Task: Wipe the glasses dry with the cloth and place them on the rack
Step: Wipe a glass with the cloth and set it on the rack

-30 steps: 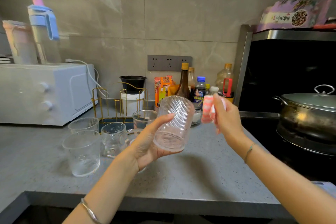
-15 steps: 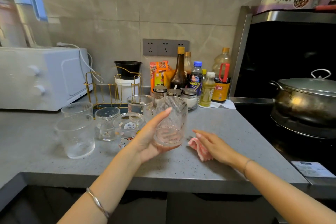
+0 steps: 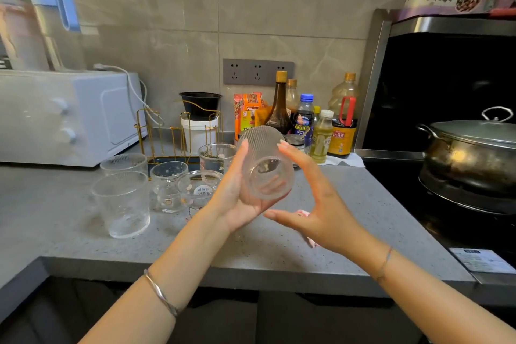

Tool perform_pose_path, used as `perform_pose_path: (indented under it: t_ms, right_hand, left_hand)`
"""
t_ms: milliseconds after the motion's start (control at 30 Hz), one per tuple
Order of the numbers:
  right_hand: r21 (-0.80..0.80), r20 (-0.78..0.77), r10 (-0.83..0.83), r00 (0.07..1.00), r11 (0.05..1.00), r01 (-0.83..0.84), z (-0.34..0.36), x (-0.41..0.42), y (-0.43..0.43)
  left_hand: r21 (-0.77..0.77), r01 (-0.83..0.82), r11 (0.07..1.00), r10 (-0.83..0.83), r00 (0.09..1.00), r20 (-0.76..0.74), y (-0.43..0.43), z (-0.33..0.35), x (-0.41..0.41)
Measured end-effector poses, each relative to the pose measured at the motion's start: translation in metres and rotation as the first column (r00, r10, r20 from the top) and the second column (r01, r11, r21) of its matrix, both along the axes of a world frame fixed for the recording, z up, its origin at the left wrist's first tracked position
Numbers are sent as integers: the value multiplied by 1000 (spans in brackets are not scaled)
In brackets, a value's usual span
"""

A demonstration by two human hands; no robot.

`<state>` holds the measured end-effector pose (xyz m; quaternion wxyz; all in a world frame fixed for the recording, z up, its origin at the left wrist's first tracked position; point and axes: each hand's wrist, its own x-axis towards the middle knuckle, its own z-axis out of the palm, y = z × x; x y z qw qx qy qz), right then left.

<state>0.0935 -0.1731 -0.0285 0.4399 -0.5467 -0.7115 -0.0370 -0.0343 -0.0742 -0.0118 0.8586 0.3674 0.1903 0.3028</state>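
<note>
Fingers point(image 3: 244, 148) of the left hand point(image 3: 237, 204) curl up the left side of a ribbed glass point(image 3: 265, 165), with the palm cupped beneath it. That glass is held in the air in front of the rack point(image 3: 178, 134) and a little to its right, tipped so its base faces the camera and its mouth points away. On the glass's other side the right hand point(image 3: 321, 204) is spread wide, its fingers point(image 3: 290, 151) straight; one fingertip touches the glass near the top and the thumb reaches out below (it grips nothing). A pink cloth point(image 3: 303, 213) lies on the table point(image 3: 363, 204) under this hand, right of the rack and nearer the camera, and is mostly hidden by the hand.

Left of the rack stands a white oven point(image 3: 69, 117). Five more glasses point(image 3: 167, 184) stand upright on the table just in front of the rack, the biggest at the front left. The rack's gold wires carry no glass. Just behind the rack is a white tub point(image 3: 198, 134) with a black bowl point(image 3: 200, 103) on top. Right of the rack, against the wall, is a cluster of bottles point(image 3: 279, 109). Well right of the rack, a lidded pot point(image 3: 474, 153) sits on the stove.
</note>
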Motion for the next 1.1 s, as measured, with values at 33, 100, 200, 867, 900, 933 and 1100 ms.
perform_pose_path:
  t_ms: [33,100,200,867,900,933,1100]
  right_hand:
    - [20,23,5,1000,1000,-5,3,-2,3]
    - [65,53,8,999,998,-11,10,-5,10]
    - [131,57,-5,998,991,-3,26,-10,23]
    - [234,-153,-66,986,967,101,147,23,209]
    - [197,-179,-78,981,974,114,142,29,214]
    - [184,-183,-87,979,975,121,149,41,251]
    - [123,-266,-96,959,983,133,157,57,285]
  left_hand:
    - [13,8,1000,-7,1000,-2,0,5,-1]
    - [44,8,999,-7,1000,-24,2,14,-4]
    - [29,-6,1000,8,997,-71,9,27,-6]
    - [731,-13,683,455,790,-411,190,109,-11]
    - [827,-17,562,564,740,-368,195,101,-11]
    - [932,5,362,676,687,-266,233,104,-6]
    - [871,480,109,891,342,-300,277,72,-14]
